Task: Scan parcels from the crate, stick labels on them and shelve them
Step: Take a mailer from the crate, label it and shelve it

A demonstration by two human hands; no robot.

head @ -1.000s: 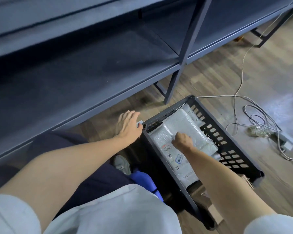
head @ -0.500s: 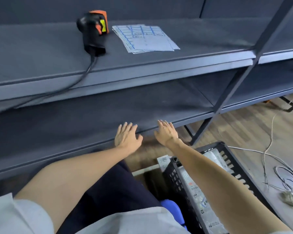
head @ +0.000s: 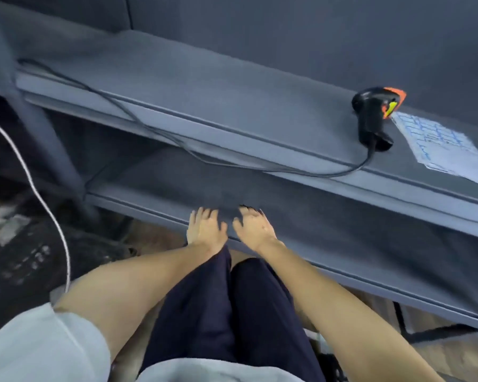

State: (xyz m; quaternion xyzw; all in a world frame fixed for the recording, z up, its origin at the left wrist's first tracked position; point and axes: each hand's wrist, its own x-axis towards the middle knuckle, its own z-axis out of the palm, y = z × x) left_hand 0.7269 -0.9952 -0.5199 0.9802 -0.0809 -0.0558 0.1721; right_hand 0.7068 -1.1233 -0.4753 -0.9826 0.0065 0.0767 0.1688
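Matt grey shelf [head: 232,106], glossy black plastic scanner [head: 371,117], white paper label sheet [head: 447,144].

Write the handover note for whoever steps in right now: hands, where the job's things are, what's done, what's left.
Left hand: open, holds nothing, at the front edge of the lower shelf.
Right hand: open, holds nothing, beside the left at the same edge.
Scanner: on the upper shelf, cable trailing left along it.
Label sheet: flat on the upper shelf, right of the scanner.
Crate and parcels: out of view.
Done: no parcel on either shelf as far as the view shows.
Left: fetch a parcel, scan, label, shelve.
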